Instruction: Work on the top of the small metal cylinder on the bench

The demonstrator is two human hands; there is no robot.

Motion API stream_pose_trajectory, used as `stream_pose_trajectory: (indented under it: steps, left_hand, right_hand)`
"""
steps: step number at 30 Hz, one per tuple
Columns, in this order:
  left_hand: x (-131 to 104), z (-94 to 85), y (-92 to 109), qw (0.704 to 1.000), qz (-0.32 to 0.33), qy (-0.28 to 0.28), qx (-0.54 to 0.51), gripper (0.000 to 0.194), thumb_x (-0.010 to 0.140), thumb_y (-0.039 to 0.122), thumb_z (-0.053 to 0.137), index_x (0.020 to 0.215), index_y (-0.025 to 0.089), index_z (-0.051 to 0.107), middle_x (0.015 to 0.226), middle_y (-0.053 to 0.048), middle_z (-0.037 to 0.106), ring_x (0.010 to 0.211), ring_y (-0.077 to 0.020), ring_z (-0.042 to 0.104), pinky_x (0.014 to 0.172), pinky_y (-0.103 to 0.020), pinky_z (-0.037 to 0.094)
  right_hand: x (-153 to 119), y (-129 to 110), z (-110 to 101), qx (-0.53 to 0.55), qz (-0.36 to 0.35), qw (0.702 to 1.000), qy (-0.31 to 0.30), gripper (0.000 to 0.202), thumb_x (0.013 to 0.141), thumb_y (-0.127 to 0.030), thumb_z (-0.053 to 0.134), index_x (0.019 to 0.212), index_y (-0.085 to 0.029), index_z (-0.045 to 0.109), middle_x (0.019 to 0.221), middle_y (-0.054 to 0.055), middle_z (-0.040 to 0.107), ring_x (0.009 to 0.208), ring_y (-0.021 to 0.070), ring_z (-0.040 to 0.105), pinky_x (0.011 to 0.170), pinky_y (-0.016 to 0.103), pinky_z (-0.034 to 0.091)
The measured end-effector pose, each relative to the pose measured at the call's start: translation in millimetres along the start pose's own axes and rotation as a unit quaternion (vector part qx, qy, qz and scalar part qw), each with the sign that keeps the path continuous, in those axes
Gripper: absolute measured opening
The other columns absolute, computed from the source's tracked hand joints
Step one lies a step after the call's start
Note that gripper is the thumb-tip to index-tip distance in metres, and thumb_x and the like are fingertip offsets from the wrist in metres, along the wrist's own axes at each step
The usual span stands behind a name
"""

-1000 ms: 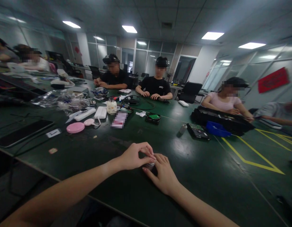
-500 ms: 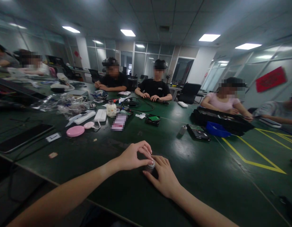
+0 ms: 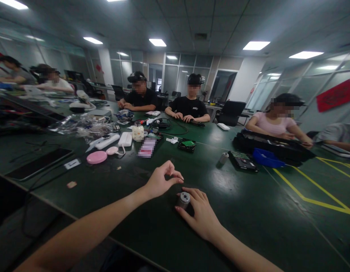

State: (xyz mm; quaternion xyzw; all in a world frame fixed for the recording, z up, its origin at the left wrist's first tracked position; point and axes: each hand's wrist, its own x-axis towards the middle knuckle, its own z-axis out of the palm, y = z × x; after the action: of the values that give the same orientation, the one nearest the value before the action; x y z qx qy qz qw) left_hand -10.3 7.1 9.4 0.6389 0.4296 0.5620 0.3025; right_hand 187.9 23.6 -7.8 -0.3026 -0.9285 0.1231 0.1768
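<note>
A small motor-like metal cylinder (image 3: 184, 201) stands upright on the green table, its round silver top face showing a dark centre and small holes. My right hand (image 3: 202, 213) rests on the table with thumb and fingers closed around the cylinder's sides. Just above and to the left of it is my left hand (image 3: 163, 180), apart from the cylinder. Its thumb and fingertips come together in a pinch; whatever is between them, if anything, is too small to make out.
Farther right stand a second metal cylinder (image 3: 224, 158), a black-cased part with a circuit board (image 3: 243, 161) and a blue tray (image 3: 268, 158). Ahead lies a green circuit board (image 3: 188, 144). Pink round case (image 3: 96, 157), phone-like slab (image 3: 40, 164) and plastic bags are leftward. Several people sit around.
My left hand has lifted off the top of the cylinder and moved up and away from it, uncovering its top face. My right hand stays around the cylinder. The whole view has shifted slightly.
</note>
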Motion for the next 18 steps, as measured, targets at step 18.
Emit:
stream_pose_trajectory:
  steps: [18]
  left_hand:
    - [5,-5.7,-30,0.975,-0.04,-0.083,0.201,0.024,0.071,0.015,0.079,0.08,0.019,0.058,0.082,0.0,0.07,0.088,-0.0222,0.066,0.088,-0.034,0.044]
  right_hand:
    - [0,2,3,0.005,-0.003,1.0,0.012,0.041,0.088,-0.042,0.061,0.119,-0.016,0.061,0.127,0.014,0.058,0.12,0.0294,0.05,0.102,0.047,0.037]
